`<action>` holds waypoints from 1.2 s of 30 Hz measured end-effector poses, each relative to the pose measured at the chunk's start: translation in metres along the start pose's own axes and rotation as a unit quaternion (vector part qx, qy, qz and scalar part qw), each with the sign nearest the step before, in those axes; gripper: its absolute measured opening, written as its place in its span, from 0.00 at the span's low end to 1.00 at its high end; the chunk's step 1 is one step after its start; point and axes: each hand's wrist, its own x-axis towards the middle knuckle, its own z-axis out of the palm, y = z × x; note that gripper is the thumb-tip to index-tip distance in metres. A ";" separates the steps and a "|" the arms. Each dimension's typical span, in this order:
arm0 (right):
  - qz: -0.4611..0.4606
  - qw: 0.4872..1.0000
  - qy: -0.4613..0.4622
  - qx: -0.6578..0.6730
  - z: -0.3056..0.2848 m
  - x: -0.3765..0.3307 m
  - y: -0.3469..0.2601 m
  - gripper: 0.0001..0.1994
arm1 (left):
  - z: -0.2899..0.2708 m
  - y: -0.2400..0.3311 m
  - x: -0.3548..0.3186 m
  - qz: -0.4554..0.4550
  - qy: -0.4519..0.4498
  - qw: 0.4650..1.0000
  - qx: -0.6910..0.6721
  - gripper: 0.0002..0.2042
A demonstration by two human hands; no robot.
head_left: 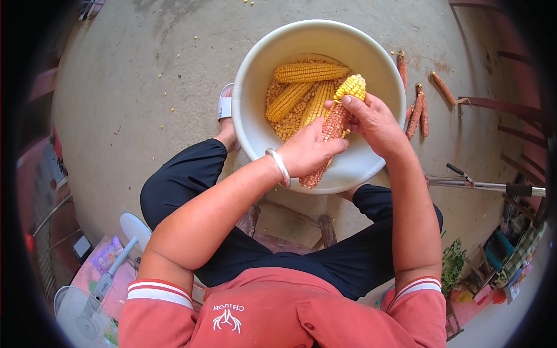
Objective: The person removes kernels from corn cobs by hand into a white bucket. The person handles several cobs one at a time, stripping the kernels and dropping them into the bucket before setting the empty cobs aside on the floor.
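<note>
Over a large pale bucket (248, 116) I hold a corn cob (333, 126) at a slant. Most of its length is bare and reddish; yellow kernels remain only at the far tip. My left hand (310, 148), below a silver bangle (278, 167), wraps round the bare lower part. My right hand (374, 124) closes round the upper part, its thumb pressed at the edge of the kernels. Inside the bucket, several full ears of corn (310, 72) lie on loose yellow kernels (281, 127). Some of the bucket's contents are hidden behind my hands.
Several stripped cobs (415, 113) lie on the concrete floor right of the bucket. Stray kernels dot the floor at left. A metal pole (470, 184) and dark red chair-like bars (505, 110) are at right. A fan (84, 313) stands at lower left.
</note>
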 end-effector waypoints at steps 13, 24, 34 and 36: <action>0.043 0.993 0.104 -0.022 0.014 -0.002 -0.001 0.25 | 0.001 0.031 -0.014 -0.032 0.116 0.892 0.436 0.22; 0.035 0.994 0.096 -0.041 0.019 -0.003 -0.005 0.21 | -0.003 0.031 -0.011 -0.038 0.113 0.895 0.430 0.21; 0.013 0.998 0.053 -0.026 0.018 -0.003 0.000 0.10 | -0.004 0.029 -0.012 -0.040 0.091 0.900 0.425 0.22; 0.021 0.999 0.037 -0.024 0.012 -0.004 -0.002 0.09 | -0.004 0.028 -0.011 -0.046 0.075 0.922 0.377 0.22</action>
